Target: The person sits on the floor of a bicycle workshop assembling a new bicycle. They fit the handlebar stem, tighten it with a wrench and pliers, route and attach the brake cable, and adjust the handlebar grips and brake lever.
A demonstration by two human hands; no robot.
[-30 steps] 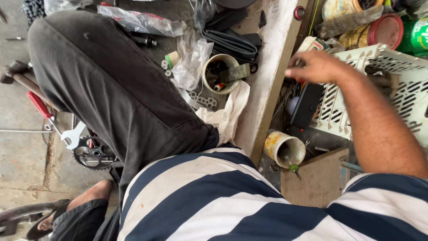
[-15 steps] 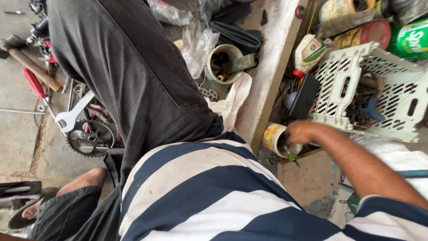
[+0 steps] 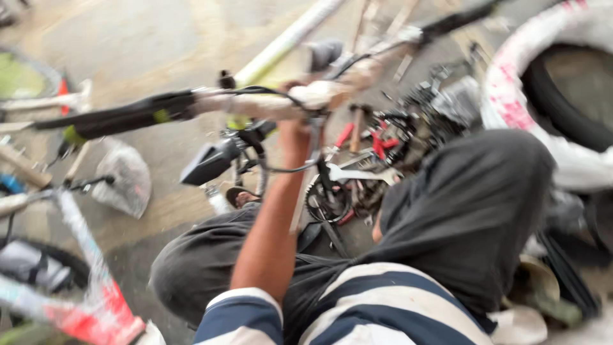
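**Left hand up on the handlebar**

Bare concrete floor lies under me, littered with bike parts, and the whole view is smeared with motion blur. I sit with my knees in dark trousers [image 3: 472,211] and my striped shirt [image 3: 357,306] at the bottom of the frame. My left arm reaches straight up from the shoulder, and my left hand [image 3: 300,96] meets the handlebar [image 3: 191,105], which runs across the view above my knees, its black grip out to the left. The hand sits at the middle of the bar, beside the stem, where thin cables loop down. My fingers seem wrapped around the bar, but the blur hides how tightly, so I cannot tell their closure for sure. My right hand is out of view. Red-handled tools [image 3: 377,140] and a chainring [image 3: 325,201] lie on the floor just beyond my knees, and a white-wrapped tyre [image 3: 517,83] stands at the right.
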